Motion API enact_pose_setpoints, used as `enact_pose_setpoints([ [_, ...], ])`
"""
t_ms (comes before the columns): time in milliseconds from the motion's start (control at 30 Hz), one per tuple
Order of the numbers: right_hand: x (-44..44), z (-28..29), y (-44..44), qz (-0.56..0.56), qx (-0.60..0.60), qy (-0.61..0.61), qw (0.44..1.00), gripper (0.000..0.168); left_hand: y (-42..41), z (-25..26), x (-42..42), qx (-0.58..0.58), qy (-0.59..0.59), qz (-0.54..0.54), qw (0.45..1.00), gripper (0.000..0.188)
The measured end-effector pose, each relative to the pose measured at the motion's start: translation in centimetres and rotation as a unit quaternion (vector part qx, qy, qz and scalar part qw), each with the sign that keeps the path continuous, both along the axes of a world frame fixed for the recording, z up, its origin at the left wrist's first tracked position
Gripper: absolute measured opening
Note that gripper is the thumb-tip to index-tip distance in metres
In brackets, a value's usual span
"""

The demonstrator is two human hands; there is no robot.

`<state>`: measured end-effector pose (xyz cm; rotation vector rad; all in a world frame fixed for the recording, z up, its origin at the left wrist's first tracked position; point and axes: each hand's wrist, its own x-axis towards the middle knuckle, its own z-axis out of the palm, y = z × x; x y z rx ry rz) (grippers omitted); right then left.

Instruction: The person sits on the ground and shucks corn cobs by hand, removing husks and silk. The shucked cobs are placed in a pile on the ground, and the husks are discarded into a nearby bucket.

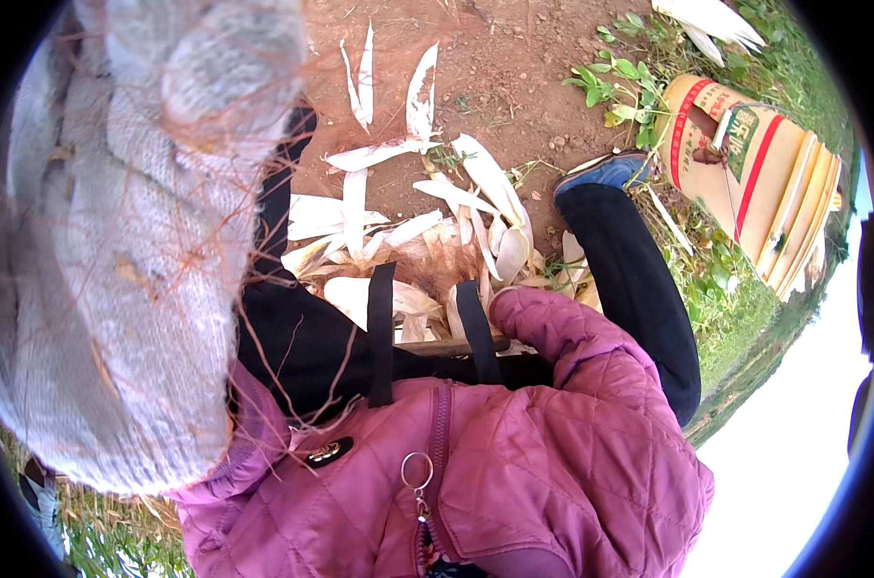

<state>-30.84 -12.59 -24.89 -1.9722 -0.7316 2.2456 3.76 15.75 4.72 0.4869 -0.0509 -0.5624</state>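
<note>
My left hand [148,238], in a white knitted glove, is raised very close to the camera and fills the left side of the head view. Reddish-brown corn silk strands cling to it and hang off its edge. Its fingers are too near and blurred to tell what they hold. My right hand is out of sight; only the quilted purple sleeve [588,332] shows, its cuff down among pale corn husks [494,180]. The husks lie heaped between my legs, with brown silk [437,260] among them. Beside the cuff is a wooden bar [444,347].
Two black straps [382,332] run from my jacket towards the husks. A cream plastic bucket [733,166] with red bands and writing stands right, beyond my blue shoe [603,172]. Loose husks [422,94] lie on bare reddish soil [523,79]. Green plants [628,101] grow beside the bucket.
</note>
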Motion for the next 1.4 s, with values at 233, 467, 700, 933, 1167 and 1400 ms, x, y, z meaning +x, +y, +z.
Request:
enact_pose_setpoints([
  [233,9.1,4.6,1.4,0.085,0.026,0.082,0.993,0.024,-0.6,-0.8,-0.3,-0.004,-0.015,-0.031,0.999,0.053],
  [467,10.0,3.1,0.4,-0.104,0.088,-0.210,0.968,0.019,-1.1,-1.5,-0.2,-0.033,-0.026,-0.053,0.998,0.051],
  [700,16.3,-2.3,-3.3,-0.394,-0.135,-0.359,0.835,0.058,-2.0,-1.8,0.1,-0.053,-0.041,-0.071,0.995,0.049],
  [933,15.0,-2.5,-3.9,-0.373,-0.179,-0.339,0.845,0.030,-3.6,-1.4,1.3,-0.068,-0.098,-0.118,0.986,0.044],
  [1167,15.8,4.9,-3.4,-0.495,-0.035,-0.438,0.749,0.022,-5.7,0.6,-1.8,0.092,0.001,0.060,0.994,0.036],
  [1400,17.1,18.3,1.3,-0.645,0.193,-0.489,0.555,0.018,-6.0,-3.3,-2.6,0.396,-0.277,0.036,0.874,0.028],
])
